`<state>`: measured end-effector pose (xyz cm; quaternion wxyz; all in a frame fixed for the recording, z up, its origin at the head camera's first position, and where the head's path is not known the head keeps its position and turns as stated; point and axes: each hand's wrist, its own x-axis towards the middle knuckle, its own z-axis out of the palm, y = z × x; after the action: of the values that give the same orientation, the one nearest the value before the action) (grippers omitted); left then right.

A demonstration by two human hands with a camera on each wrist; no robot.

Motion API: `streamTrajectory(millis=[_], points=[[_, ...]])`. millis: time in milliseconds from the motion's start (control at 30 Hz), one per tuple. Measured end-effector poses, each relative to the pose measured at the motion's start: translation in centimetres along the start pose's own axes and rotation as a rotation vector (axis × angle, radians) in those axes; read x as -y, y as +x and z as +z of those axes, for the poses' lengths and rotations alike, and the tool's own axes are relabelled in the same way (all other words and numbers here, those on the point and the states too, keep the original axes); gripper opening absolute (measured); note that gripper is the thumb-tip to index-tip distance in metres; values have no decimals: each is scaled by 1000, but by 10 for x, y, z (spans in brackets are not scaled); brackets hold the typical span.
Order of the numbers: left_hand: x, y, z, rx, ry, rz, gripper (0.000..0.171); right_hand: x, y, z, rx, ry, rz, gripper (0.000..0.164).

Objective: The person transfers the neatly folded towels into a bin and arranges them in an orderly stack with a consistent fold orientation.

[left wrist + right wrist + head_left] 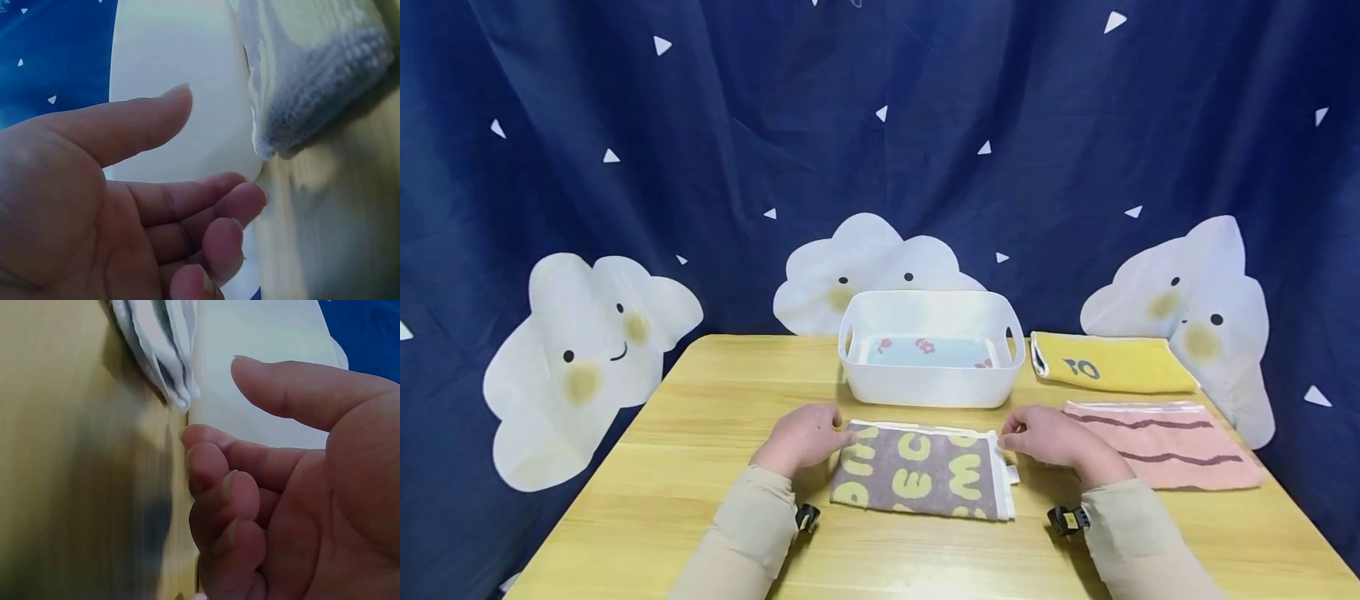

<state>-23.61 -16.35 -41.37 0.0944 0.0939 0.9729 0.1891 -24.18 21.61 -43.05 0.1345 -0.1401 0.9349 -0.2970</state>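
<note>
A folded purple-brown towel (917,473) with yellow letters lies on the table between both hands, white edging along its back and right sides. At its back left corner is my left hand (805,435), thumb and fingers apart; the left wrist view shows nothing between them and the towel's folded corner (312,94) just beyond. My right hand (1051,435) is by the back right corner. In the right wrist view its thumb stands away from loosely bent fingers (225,494), and the layered white towel edge (159,356) lies just past the fingertips.
Behind the towel stands a white plastic basket (928,387) with side handles and a flower-patterned bottom. To its right lies a folded yellow towel (1123,364), and nearer, a folded pink towel (1180,446) with dark wavy stripes. A dark blue curtain (880,167) hangs behind the wooden table (647,500).
</note>
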Motion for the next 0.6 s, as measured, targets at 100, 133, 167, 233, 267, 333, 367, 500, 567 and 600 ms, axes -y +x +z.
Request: streamTrajectory(millis=[100,133,167,233,267,333,367,500,567,600], points=[[1,-1,0,28,-9,-21,29,1,1,3,15,-13,-1,15],[2,-1,1,40,-9,-25,29,0,0,4,17,-21,-3,16],[2,-1,2,48,-8,-25,30,0,0,5,20,-23,2,17],[2,-1,3,60,2,-25,30,0,0,7,23,-34,2,19],[2,-1,4,67,5,-25,31,0,0,7,23,-32,-4,19],[2,-1,5,80,8,-29,31,1,0,8,26,-25,-9,21],[2,-1,6,86,4,-34,31,2,0,8,30,-16,-10,22],[3,-1,8,121,-30,-48,33,3,0,11,43,-8,2,26],[3,-1,9,136,-56,-48,34,3,0,13,45,-10,13,28],[3,-1,10,140,-68,-45,35,3,1,14,46,-10,21,29]])
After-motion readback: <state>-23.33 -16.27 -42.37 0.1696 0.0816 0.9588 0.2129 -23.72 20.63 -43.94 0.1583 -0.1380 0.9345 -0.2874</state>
